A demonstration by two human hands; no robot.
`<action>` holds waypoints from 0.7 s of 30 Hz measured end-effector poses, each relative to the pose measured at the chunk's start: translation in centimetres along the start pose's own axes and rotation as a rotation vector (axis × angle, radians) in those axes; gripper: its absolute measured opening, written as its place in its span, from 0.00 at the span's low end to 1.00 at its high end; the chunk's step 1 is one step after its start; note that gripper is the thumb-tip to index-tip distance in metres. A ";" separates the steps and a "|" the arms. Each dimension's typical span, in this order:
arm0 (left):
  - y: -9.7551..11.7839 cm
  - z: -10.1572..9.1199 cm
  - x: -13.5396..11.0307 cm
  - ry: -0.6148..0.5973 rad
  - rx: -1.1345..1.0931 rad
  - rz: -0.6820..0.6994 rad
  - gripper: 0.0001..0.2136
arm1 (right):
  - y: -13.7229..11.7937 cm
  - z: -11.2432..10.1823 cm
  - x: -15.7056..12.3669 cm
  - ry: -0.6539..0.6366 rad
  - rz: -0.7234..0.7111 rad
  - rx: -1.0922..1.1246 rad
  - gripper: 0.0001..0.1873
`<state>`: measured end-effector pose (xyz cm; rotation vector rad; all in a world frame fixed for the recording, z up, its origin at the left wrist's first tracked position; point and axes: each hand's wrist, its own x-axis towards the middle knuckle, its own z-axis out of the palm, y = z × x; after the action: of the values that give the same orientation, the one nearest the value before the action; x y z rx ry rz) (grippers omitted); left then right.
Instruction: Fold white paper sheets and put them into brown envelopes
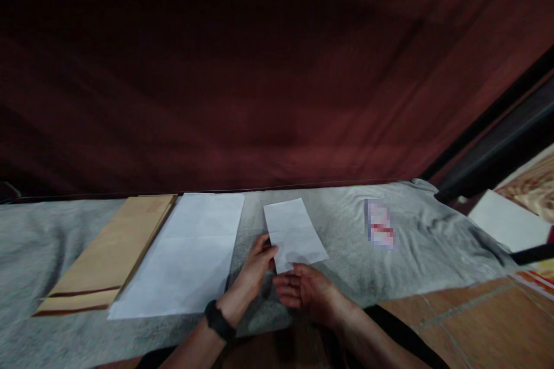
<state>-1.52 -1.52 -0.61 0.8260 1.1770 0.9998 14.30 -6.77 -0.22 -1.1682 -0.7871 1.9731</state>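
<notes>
A small white sheet of paper (pixel 296 230), perhaps folded, is tilted slightly above the grey cloth. My left hand (pixel 258 262) pinches its left edge, thumb on top and fingers beneath. At the near edge, my right hand (pixel 305 291) is turned partly palm up with its fingers curled, and the paper's lower edge meets its thumb and forefinger. To the left of my left hand lie larger white sheets (pixel 190 253) with a crease across them. Beside those is a stack of brown envelopes (pixel 108 248), flaps toward me.
The grey cloth (pixel 341 271) covers a low surface against a dark red curtain (pixel 277 98). A blurred-out small item (pixel 381 225) lies at the right. Farther right are a black bar (pixel 497 121) and a white flat object (pixel 508 219). Tiled floor (pixel 471 317) shows in front.
</notes>
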 end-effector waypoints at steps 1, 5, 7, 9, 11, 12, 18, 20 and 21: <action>0.0 -0.3 0.1 0.021 0.044 -0.014 0.23 | -0.6 0.2 -0.6 -0.125 0.133 0.036 0.19; 0.0 -1.6 0.3 0.016 0.232 -0.034 0.22 | -3.2 -0.4 -2.0 -0.288 0.157 0.030 0.18; -0.1 -2.0 0.4 -0.005 0.315 -0.019 0.22 | -4.0 -1.4 -1.3 -0.121 -0.097 -0.106 0.18; -0.4 -2.4 0.4 -0.030 0.408 0.003 0.22 | -4.3 -2.5 0.0 0.119 -0.351 -0.377 0.19; -0.6 -2.8 0.3 -0.022 0.582 0.069 0.22 | -3.8 -3.5 1.4 0.291 -0.514 -0.761 0.20; -0.7 -2.9 0.3 0.013 0.703 0.132 0.22 | -3.4 -3.8 2.1 0.335 -0.580 -0.953 0.22; -1.5 -1.9 1.1 0.194 1.310 0.690 0.21 | 0.2 -3.6 4.3 0.348 -0.744 -1.645 0.29; -2.3 -0.9 1.8 0.108 1.396 0.804 0.23 | 0.9 -3.4 4.6 0.352 -0.756 -1.707 0.28; -2.7 -0.5 2.1 0.071 1.432 0.834 0.24 | 1.0 -3.3 4.8 0.353 -0.760 -1.723 0.28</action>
<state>-1.34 -0.46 -3.93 2.5701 1.5900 0.6703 15.36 -2.94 -4.69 -1.5236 -2.3642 0.0935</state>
